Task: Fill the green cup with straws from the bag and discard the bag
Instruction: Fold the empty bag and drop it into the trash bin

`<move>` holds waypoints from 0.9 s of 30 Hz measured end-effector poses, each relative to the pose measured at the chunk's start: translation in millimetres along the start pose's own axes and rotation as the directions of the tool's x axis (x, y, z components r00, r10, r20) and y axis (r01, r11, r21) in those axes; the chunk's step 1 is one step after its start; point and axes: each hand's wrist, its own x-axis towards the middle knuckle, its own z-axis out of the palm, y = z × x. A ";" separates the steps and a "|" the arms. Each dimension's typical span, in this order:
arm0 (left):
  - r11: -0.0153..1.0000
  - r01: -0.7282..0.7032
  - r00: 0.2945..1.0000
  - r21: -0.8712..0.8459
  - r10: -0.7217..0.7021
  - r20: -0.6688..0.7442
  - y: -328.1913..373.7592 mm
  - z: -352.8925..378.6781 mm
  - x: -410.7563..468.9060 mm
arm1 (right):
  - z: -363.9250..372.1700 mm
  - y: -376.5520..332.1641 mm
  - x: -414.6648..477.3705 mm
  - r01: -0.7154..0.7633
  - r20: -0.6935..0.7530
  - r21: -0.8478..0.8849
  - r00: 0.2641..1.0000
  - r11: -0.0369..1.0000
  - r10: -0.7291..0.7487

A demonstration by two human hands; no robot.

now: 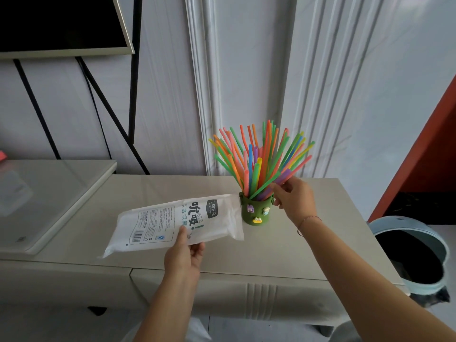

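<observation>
A green cup [256,211] with small stickers stands on the beige cabinet top [283,253], near the wall. Several coloured straws [259,159] fan out of it. My right hand [294,197] is at the cup's right side, fingers pinched on the lower part of the straws. My left hand [183,253] holds a flat white plastic bag [172,222] with printed text by its lower edge, just above the cabinet top. The bag's open end touches the cup's left side. The bag looks flat, with no straws seen inside.
A light blue round bin [385,224] with a dark opening stands on the floor to the right of the cabinet. A raised glass-topped surface [49,193] sits at the left. A screen on a black stand [61,23] is at the upper left.
</observation>
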 end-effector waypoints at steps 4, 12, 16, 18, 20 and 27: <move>0.999 0.030 0.998 0.025 -0.031 0.046 3.1 -2.4 -5.2 | -0.5 5.9 -5.5 -0.061 0.061 0.032 0.996 0.998 0.059; 0.949 0.155 0.960 0.274 -0.210 0.185 23.1 -19.4 -9.2 | -4.4 17.3 -46.7 -0.501 0.418 0.251 0.828 0.828 0.374; 0.846 0.108 0.895 0.522 -0.312 0.319 33.8 -35.7 -16.4 | -1.3 11.5 -67.7 -0.662 0.674 0.251 0.643 0.706 0.363; 0.764 0.038 0.870 0.644 -0.342 0.355 37.6 -42.2 -25.1 | 4.1 5.7 -74.8 -0.667 0.745 0.209 0.583 0.715 0.326; 0.693 -0.045 0.850 0.719 -0.352 0.393 39.7 -45.6 -35.4 | 11.0 -0.2 -82.2 -0.642 0.786 0.182 0.550 0.745 0.283; 0.668 -0.173 0.891 0.723 -0.206 0.404 41.6 -48.0 -54.6 | 15.8 -7.2 -101.1 -0.488 0.747 0.215 0.640 0.846 0.179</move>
